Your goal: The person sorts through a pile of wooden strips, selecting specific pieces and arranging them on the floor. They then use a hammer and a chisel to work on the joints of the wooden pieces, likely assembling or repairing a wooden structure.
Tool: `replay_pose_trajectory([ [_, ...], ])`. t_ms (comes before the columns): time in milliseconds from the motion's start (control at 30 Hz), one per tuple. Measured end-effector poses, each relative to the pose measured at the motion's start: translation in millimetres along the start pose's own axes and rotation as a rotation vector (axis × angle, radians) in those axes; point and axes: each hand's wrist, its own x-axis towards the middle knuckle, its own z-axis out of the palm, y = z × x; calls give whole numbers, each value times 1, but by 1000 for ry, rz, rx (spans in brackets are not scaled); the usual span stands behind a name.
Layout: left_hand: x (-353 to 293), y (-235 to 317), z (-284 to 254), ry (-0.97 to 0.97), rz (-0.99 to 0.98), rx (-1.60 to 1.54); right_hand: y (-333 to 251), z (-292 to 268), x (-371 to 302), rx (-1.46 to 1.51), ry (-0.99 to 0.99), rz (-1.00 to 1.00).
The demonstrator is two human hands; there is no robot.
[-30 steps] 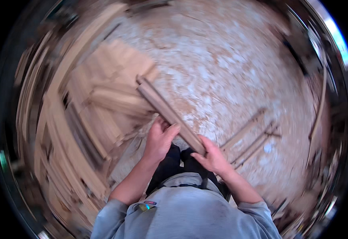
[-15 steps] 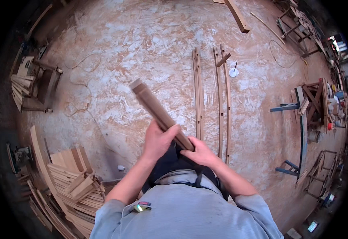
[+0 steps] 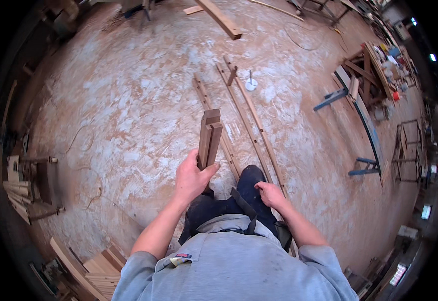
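My left hand is wrapped round a bundle of short brown wooden bars, held in front of me with the stepped, notched ends pointing away. My right hand is apart from the bundle, by my right thigh, its fingers curled in with nothing visible in them. Beyond my knees, long slotted wooden rails lie on the floor: one group behind the bundle and partly hidden by it, another pair to the right. A small dark wood piece sits at the far end of the right pair.
Next to the rails is a white disc with an upright rod. A thick beam lies far ahead. On the right stand a blue metal frame and a cluttered bench. Boards are stacked near left; a cord trails across the floor.
My right hand has let go of the wooden bars and moved right. The bundle, now only in my left hand, has swung more upright in view. My view has turned rightward and my right leg is forward.
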Motion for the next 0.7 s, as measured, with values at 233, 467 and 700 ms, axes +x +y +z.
replay_pose_trajectory([
  [233, 75, 33, 73, -172, -77, -145, 95, -65, 31, -220, -237, 303],
  [467, 179, 48, 210, -155, -140, -22, 239, -148, 127, -294, -527, 207],
  [700, 248, 122, 350, -75, -566, -192, 363, -238, 167, -267, -610, 119],
])
